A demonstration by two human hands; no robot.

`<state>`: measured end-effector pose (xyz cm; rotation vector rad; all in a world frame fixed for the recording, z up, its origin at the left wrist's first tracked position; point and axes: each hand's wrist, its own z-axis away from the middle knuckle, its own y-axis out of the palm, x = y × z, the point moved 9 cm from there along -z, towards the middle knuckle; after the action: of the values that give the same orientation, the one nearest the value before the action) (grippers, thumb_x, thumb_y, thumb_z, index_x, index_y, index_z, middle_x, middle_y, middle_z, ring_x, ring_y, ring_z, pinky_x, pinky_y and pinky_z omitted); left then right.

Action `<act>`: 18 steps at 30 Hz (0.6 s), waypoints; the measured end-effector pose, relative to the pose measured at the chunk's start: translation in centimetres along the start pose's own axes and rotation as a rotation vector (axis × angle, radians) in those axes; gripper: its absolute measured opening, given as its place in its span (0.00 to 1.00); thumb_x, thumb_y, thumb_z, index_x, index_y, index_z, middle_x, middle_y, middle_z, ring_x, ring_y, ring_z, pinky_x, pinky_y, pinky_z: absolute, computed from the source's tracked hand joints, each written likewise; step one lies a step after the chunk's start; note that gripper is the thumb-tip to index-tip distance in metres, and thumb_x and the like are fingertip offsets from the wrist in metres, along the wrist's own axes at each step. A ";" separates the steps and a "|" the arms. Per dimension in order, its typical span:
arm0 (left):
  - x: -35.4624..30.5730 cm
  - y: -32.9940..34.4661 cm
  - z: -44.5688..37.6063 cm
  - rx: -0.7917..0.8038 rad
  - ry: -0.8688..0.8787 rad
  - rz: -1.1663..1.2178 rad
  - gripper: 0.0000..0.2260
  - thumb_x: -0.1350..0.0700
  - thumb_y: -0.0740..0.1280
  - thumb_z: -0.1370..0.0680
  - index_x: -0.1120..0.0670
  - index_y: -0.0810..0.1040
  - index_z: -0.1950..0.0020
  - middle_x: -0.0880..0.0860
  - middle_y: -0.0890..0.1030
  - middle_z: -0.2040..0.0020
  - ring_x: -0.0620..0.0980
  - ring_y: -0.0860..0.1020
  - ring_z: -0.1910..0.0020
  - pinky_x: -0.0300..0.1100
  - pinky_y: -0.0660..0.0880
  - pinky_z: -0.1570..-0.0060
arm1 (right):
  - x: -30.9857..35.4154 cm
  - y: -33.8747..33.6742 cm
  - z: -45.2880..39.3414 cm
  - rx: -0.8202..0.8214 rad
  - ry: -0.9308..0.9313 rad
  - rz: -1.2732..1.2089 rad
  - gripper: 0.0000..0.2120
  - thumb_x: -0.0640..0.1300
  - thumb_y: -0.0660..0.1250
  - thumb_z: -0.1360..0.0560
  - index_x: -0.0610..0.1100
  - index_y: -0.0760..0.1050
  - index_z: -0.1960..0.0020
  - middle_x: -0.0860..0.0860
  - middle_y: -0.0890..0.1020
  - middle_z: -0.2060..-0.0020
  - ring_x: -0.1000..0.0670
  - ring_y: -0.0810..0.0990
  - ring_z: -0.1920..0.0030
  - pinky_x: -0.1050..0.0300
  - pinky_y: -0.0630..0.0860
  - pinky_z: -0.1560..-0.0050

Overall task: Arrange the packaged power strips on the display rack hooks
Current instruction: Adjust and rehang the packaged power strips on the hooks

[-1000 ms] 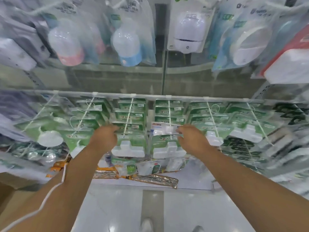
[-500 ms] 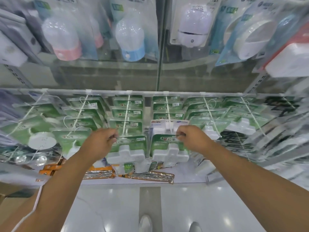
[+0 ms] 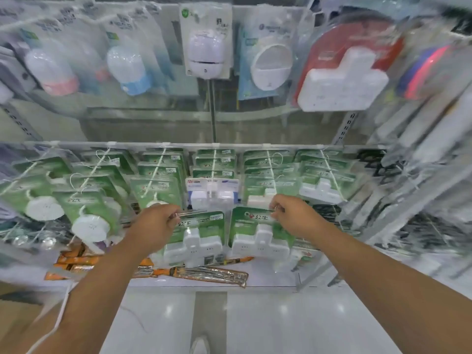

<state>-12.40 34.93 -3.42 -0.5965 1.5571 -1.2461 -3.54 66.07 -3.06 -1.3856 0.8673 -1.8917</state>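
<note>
Two green-carded packs with white cross-shaped power strips hang side by side in front of the lower rack. My left hand pinches the top edge of the left pack by a metal hook tip. My right hand grips the top of the right pack. Behind them, rows of the same green packs fill several white hooks. A blue-and-white pack hangs at the front of the middle hook.
Above hang night lights and a large red pack with a white cross strip. Round white items in green packs hang at the left. Orange and silver wrapped goods lie on the bottom shelf. Glossy floor lies below.
Both hands drew toward me and downward, bringing the two front green packs off the hook rows. The blue-and-white pack behind them is now uncovered. The camera tilted up slightly.
</note>
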 end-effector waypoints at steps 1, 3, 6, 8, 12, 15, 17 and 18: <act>-1.4 0.5 0.1 -0.011 -0.010 0.000 0.07 0.56 0.65 0.21 0.51 0.80 0.45 0.54 0.81 0.54 0.53 0.78 0.57 0.44 0.72 0.59 | -1.3 -0.9 0.8 -0.009 0.000 0.001 0.06 0.41 0.62 0.20 0.47 0.76 0.46 0.51 0.79 0.59 0.52 0.76 0.63 0.59 0.73 0.66; -4.4 1.3 0.1 -0.042 0.000 -0.006 0.07 0.56 0.65 0.21 0.50 0.80 0.45 0.53 0.81 0.53 0.53 0.77 0.56 0.42 0.68 0.60 | -3.6 -2.9 2.1 -0.032 0.004 0.008 0.07 0.41 0.62 0.20 0.47 0.76 0.44 0.49 0.80 0.52 0.53 0.76 0.60 0.61 0.71 0.66; -8.1 2.8 -0.5 -0.038 0.031 0.026 0.07 0.57 0.65 0.21 0.51 0.80 0.45 0.53 0.83 0.53 0.55 0.79 0.53 0.42 0.71 0.56 | -6.8 -5.2 3.1 -0.031 0.008 0.020 0.08 0.40 0.61 0.20 0.47 0.75 0.44 0.48 0.81 0.44 0.48 0.78 0.51 0.59 0.71 0.58; -9.9 3.8 -1.1 -0.025 0.040 0.039 0.07 0.56 0.65 0.21 0.49 0.80 0.45 0.52 0.83 0.53 0.54 0.79 0.53 0.43 0.72 0.56 | -8.6 -6.5 3.3 -0.029 0.026 0.044 0.08 0.39 0.60 0.20 0.50 0.73 0.49 0.47 0.80 0.46 0.47 0.78 0.52 0.58 0.72 0.60; -13.4 5.7 -3.0 0.036 0.100 0.055 0.07 0.56 0.64 0.20 0.49 0.80 0.46 0.53 0.82 0.55 0.53 0.78 0.56 0.43 0.71 0.58 | -11.7 -7.9 2.8 -0.009 0.080 0.057 0.08 0.37 0.58 0.20 0.49 0.72 0.50 0.52 0.78 0.56 0.47 0.76 0.58 0.61 0.72 0.66; -15.0 7.0 -5.2 0.060 0.117 0.094 0.07 0.57 0.65 0.21 0.50 0.81 0.47 0.52 0.79 0.56 0.55 0.79 0.55 0.41 0.69 0.59 | -13.8 -8.4 1.9 -0.006 0.148 0.075 0.10 0.37 0.57 0.20 0.46 0.74 0.46 0.43 0.79 0.53 0.48 0.74 0.63 0.59 0.70 0.70; -15.8 7.6 -6.5 0.056 0.131 0.128 0.08 0.58 0.66 0.21 0.51 0.82 0.45 0.52 0.79 0.55 0.53 0.78 0.54 0.40 0.70 0.55 | -15.0 -8.6 1.2 -0.007 0.183 0.099 0.11 0.35 0.56 0.20 0.46 0.74 0.46 0.43 0.79 0.53 0.49 0.73 0.64 0.58 0.70 0.70; -16.3 7.9 -7.1 0.055 0.131 0.146 0.08 0.58 0.66 0.21 0.51 0.82 0.45 0.52 0.79 0.54 0.52 0.77 0.55 0.40 0.70 0.54 | -15.5 -8.8 1.0 -0.009 0.199 0.103 0.11 0.34 0.56 0.21 0.46 0.73 0.47 0.44 0.79 0.55 0.50 0.72 0.65 0.59 0.69 0.71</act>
<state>-11.25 54.27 -4.47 -0.3649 1.6382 -1.2326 0.28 83.44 -4.22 -1.1482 1.0243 -1.9706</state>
